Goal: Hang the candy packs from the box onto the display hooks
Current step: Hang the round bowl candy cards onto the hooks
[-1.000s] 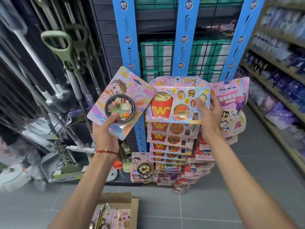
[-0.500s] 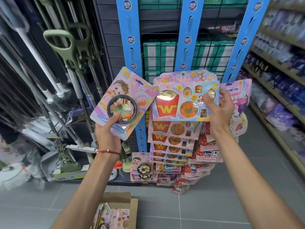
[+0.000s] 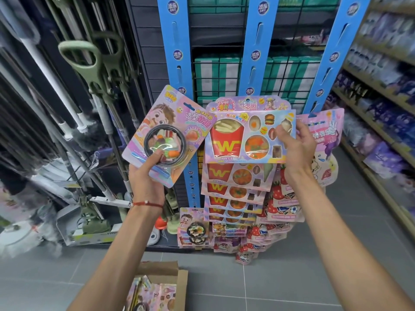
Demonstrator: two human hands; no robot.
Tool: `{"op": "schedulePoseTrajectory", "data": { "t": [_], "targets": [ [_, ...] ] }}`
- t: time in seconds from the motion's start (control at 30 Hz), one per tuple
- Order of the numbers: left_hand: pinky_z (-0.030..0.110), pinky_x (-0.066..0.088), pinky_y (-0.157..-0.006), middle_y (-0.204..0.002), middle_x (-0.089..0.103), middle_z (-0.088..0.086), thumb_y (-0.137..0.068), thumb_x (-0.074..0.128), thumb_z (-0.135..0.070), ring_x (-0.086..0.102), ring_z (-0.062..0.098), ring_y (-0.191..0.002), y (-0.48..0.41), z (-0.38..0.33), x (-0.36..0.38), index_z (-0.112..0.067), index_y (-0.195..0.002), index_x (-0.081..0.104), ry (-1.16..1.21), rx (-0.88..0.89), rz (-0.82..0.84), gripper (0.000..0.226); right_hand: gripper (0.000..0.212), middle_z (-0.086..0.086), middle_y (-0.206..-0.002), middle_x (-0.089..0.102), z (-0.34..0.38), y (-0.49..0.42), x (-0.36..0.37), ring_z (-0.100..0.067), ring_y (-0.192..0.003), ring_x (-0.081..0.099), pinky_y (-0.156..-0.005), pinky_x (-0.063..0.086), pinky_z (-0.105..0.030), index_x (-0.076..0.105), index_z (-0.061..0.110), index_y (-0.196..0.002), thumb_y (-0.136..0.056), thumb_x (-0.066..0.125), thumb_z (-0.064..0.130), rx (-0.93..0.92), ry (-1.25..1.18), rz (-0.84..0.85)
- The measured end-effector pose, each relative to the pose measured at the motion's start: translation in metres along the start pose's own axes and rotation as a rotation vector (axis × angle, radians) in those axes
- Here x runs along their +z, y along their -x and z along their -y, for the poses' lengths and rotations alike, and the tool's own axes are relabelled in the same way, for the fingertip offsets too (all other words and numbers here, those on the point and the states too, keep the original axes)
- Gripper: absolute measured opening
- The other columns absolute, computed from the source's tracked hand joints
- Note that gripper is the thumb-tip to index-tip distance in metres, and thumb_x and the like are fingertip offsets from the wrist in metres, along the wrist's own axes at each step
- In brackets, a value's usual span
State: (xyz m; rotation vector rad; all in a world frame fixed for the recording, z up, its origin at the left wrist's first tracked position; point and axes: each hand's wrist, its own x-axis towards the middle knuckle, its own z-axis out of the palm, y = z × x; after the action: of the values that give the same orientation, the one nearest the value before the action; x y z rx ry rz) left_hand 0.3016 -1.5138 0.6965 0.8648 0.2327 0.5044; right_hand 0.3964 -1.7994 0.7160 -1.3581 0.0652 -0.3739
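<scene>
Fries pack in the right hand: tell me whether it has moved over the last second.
Yes. The fries pack in the right hand has risen slightly along the middle blue strip, away from the hanging stack below.

Grey tiled floor (image 3: 280,283) is noted, with an open cardboard box (image 3: 182,288) set on it at lower centre; candy packs (image 3: 157,296) are seen lying inside. Three blue display strips (image 3: 256,52) are seen upright above it. Fries packs (image 3: 233,189) are hung down the middle strip, bowl packs (image 3: 194,228) low on the left one, strawberry packs (image 3: 280,198) toward the right one.
</scene>
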Motion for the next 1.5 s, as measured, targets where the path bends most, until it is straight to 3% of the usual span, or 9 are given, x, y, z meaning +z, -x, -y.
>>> {"op": "schedulePoseTrajectory", "data": {
  "t": [0.13, 0.23, 0.43, 0.63, 0.83, 0.97, 1.17, 1.37, 1.5],
  "targets": [
    [0.068, 0.044, -0.104, -0.129, 0.060, 0.020, -0.087, 0.069, -0.006, 0.060, 0.039, -0.119, -0.002, 0.001, -0.003, -0.005, -0.144, 0.050, 0.020, -0.028, 0.009, 0.060, 0.030, -0.005, -0.104, 0.077, 0.000, 0.000, -0.001, -0.024, -0.091, 0.076, -0.071, 0.063, -0.036, 0.068, 0.007, -0.117, -0.089, 0.076, 0.015, 0.023, -0.015, 0.004],
    [0.076, 0.037, -0.104, -0.130, 0.060, 0.020, -0.086, 0.071, -0.008, 0.057, 0.042, -0.122, -0.004, 0.002, -0.005, -0.006, -0.144, 0.051, 0.021, -0.042, 0.001, 0.062, 0.029, -0.005, -0.103, 0.077, -0.002, 0.000, -0.002, -0.019, -0.086, 0.076, -0.066, 0.061, -0.031, 0.068, 0.005, -0.117, -0.090, 0.075, 0.012, 0.044, -0.025, 0.013],
    [0.076, 0.038, -0.104, -0.134, 0.060, 0.024, -0.086, 0.069, -0.006, 0.055, 0.047, -0.128, -0.004, 0.001, -0.003, -0.006, -0.143, 0.052, 0.011, -0.027, -0.008, 0.060, 0.033, -0.013, -0.113, 0.075, -0.005, 0.000, -0.004, -0.026, -0.093, 0.076, -0.071, 0.063, -0.038, 0.068, 0.007, -0.119, -0.088, 0.076, 0.015, 0.071, -0.034, 0.015],
    [0.074, 0.038, -0.105, -0.145, 0.050, 0.030, -0.086, 0.069, -0.005, 0.050, 0.050, -0.132, -0.002, 0.004, -0.006, -0.005, -0.144, 0.051, 0.009, -0.028, -0.008, 0.060, 0.033, -0.008, -0.112, 0.076, -0.011, 0.003, -0.006, -0.023, -0.095, 0.076, -0.074, 0.063, -0.038, 0.067, 0.009, -0.120, -0.089, 0.076, 0.017, 0.075, 0.037, -0.002],
    [0.057, 0.051, -0.100, -0.129, 0.062, 0.022, -0.087, 0.067, -0.003, 0.060, 0.041, -0.119, 0.008, 0.013, -0.013, 0.000, -0.143, 0.050, -0.017, -0.024, -0.051, 0.059, 0.037, 0.005, -0.110, 0.071, -0.025, 0.016, -0.004, -0.002, -0.088, 0.073, -0.072, 0.058, -0.022, 0.055, 0.010, -0.127, -0.094, 0.072, 0.017, 0.082, 0.061, -0.001],
    [0.069, 0.043, -0.105, -0.142, 0.055, 0.028, -0.087, 0.068, -0.002, 0.054, 0.048, -0.130, 0.013, 0.020, -0.018, -0.005, -0.143, 0.052, 0.015, -0.039, -0.062, 0.058, 0.040, 0.007, -0.114, 0.073, -0.035, 0.026, -0.003, 0.001, -0.098, 0.071, -0.079, 0.056, -0.018, 0.056, 0.015, -0.126, -0.092, 0.075, 0.026, 0.065, 0.079, -0.026],
    [0.070, 0.036, -0.111, -0.145, 0.053, 0.027, -0.083, 0.075, -0.006, 0.051, 0.046, -0.134, 0.026, 0.026, -0.038, -0.006, -0.144, 0.051, 0.025, -0.100, -0.071, 0.066, 0.051, 0.005, -0.125, 0.069, -0.044, 0.052, 0.004, -0.005, -0.112, 0.067, -0.088, 0.057, -0.020, 0.058, 0.020, -0.131, -0.088, 0.079, 0.039, -0.009, 0.132, -0.086],
    [0.066, 0.037, -0.113, -0.145, 0.053, 0.027, -0.076, 0.082, -0.011, 0.052, 0.044, -0.134, 0.030, 0.030, -0.079, 0.001, -0.145, 0.048, 0.017, -0.169, -0.069, 0.078, 0.063, 0.003, -0.140, 0.056, -0.062, 0.090, 0.009, -0.003, -0.121, 0.061, -0.100, 0.056, -0.031, 0.048, 0.020, -0.144, -0.089, 0.079, 0.022, -0.053, 0.198, -0.169],
    [0.063, 0.038, -0.113, -0.145, 0.054, 0.026, -0.086, 0.070, -0.002, 0.052, 0.043, -0.134, 0.033, 0.034, -0.114, 0.001, -0.145, 0.048, 0.000, -0.221, -0.053, 0.063, 0.056, 0.004, -0.143, 0.046, -0.085, 0.125, 0.017, -0.003, -0.124, 0.054, -0.101, 0.054, -0.030, 0.051, 0.019, -0.137, -0.088, 0.079, 0.016, 0.012, 0.273, -0.247]
  ]
}}
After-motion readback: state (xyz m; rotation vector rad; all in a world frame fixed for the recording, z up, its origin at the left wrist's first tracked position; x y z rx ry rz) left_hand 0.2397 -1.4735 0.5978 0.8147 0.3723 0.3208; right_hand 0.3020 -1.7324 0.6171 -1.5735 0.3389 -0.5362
